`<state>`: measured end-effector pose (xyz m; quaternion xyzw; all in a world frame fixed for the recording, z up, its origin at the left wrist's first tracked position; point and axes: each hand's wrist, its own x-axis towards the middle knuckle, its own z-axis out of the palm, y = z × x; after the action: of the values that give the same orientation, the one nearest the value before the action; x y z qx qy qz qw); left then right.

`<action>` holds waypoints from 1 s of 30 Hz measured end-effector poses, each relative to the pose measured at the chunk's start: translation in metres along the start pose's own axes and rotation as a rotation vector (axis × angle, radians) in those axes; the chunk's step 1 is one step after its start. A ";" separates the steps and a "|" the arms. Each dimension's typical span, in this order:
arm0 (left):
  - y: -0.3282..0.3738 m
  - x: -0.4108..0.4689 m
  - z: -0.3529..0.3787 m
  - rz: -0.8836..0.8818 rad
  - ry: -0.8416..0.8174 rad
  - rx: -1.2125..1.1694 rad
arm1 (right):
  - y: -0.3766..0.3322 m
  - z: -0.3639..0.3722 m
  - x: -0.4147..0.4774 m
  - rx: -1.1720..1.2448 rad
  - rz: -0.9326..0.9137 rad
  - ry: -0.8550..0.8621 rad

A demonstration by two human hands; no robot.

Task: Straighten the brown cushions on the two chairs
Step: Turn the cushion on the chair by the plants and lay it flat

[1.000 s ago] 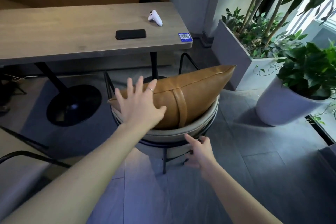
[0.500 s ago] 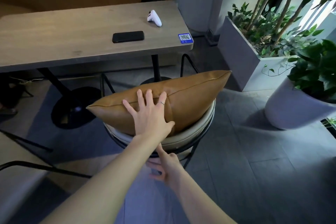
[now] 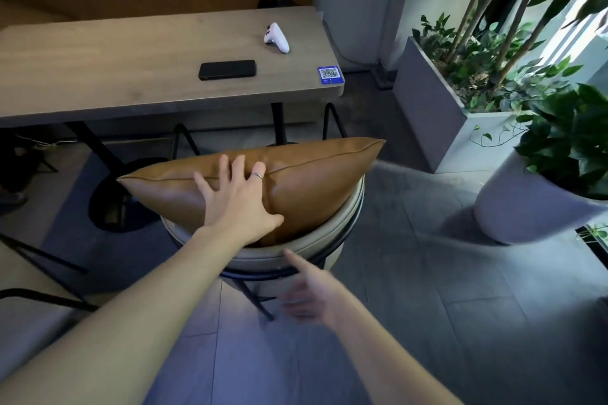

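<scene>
QR-code sticker (image 3: 330, 74) on table (image 3: 98, 76), print too small

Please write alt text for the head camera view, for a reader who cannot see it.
A person's left hand lies flat and spread on a brown cushion that stands on a round chair. The right hand, blurred, is lower, near the chair's rim. Behind stands a wooden table with a black phone and a white controller.

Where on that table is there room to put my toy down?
The table is bare all along its left part, left of the black phone. The right end is crowded: phone, white controller and QR sticker sit close together.
</scene>
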<state>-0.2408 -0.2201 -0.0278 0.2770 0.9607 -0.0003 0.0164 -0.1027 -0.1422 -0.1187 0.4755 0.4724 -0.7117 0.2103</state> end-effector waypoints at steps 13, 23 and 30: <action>0.035 0.014 0.013 0.045 0.018 -0.054 | -0.055 -0.050 0.034 0.214 -0.201 0.223; 0.035 -0.010 0.015 0.092 0.034 -0.120 | -0.012 -0.036 0.002 0.246 -0.115 0.217; 0.036 -0.005 0.020 0.085 0.081 -0.109 | -0.032 -0.036 0.000 0.143 -0.137 0.196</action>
<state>-0.2167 -0.1929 -0.0474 0.3160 0.9466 0.0640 -0.0073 -0.1095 -0.0956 -0.1070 0.5232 0.4704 -0.7062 0.0794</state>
